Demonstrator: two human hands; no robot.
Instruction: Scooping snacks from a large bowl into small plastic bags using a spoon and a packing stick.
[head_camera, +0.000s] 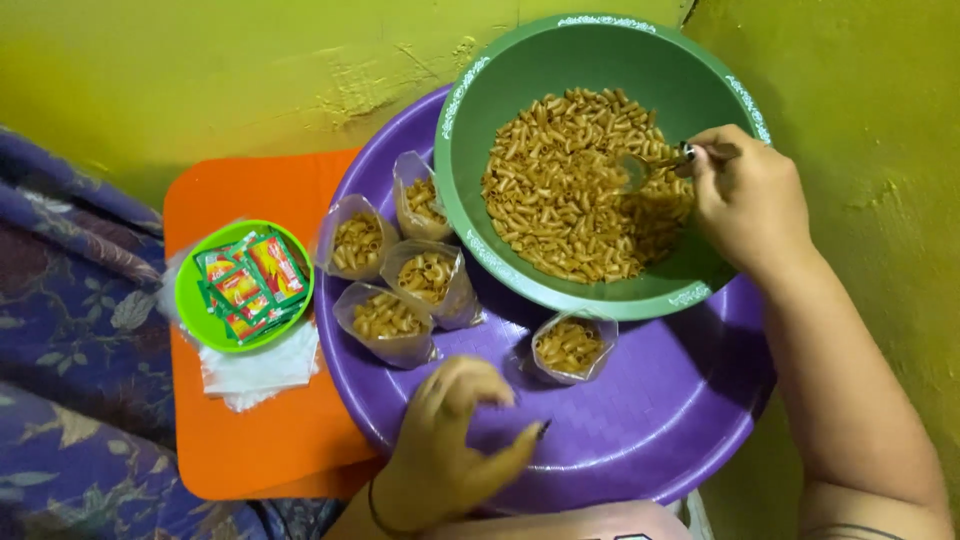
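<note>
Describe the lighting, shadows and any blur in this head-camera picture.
Head view: soft, even light with no harsh glare; the green bowl casts a dim shadow on the purple basin; the left hand looks slightly motion-blurred; the right hand and macaroni are sharper.

A metal spoon (655, 165) is held by its handle, its bowl dipped into browned elbow macaroni (580, 185) heaped in a green bowl (560, 60). A small clear bag of macaroni (570, 346) is stood upright and open on the purple basin (650, 420), just beside the green bowl.
</note>
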